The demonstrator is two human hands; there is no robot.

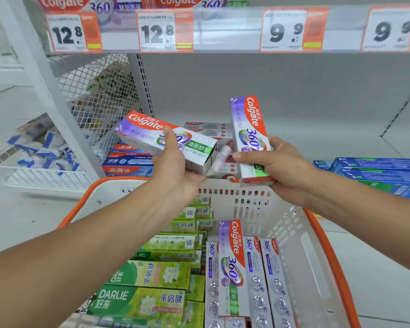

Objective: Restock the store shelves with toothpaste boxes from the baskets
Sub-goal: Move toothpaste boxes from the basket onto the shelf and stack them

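My left hand [175, 164] grips a purple-and-red Colgate 360 box [149, 136], held flat and slanted, above the far rim of the basket. My right hand [279, 164] holds a second Colgate 360 box [249, 129] nearly upright, its lower end in my fingers. Both boxes hover in front of the middle shelf [294, 143]. Below them the white basket with an orange rim [327, 245] holds several more Colgate 360 boxes [232, 266] on the right and green Darlie boxes [140, 301] on the left.
Red and blue Colgate boxes [128, 162] are stacked at the shelf's left end, blue boxes [376, 171] at its right. Price tags [156, 31] line the upper shelf edge. A wire mesh panel [97, 95] and a white wire bin [40, 166] stand to the left.
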